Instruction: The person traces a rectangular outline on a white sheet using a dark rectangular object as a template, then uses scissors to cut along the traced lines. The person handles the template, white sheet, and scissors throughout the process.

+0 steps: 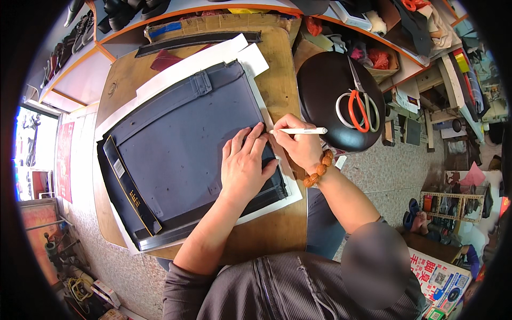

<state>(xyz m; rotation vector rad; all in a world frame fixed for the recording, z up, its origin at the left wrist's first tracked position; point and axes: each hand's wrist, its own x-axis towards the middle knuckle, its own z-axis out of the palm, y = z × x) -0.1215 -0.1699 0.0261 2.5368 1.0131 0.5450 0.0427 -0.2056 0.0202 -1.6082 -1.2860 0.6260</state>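
Note:
A large dark grey sheet of material [176, 138] lies on white paper [213, 58] on a wooden work table [277, 69]. My left hand [244, 165] presses flat on the sheet's right edge, fingers spread. My right hand [297, 143], with a bead bracelet at the wrist, holds a white pen [301, 130] whose tip touches the sheet's edge just beyond my left fingertips. A black strip [130, 192] lies along the sheet's left side.
A round dark stool [325, 90] stands right of the table with two pairs of scissors [358, 104] on it. A cardboard strip [213, 24] and a black strip lie at the table's far edge. Shelves with shoes and clutter line the back.

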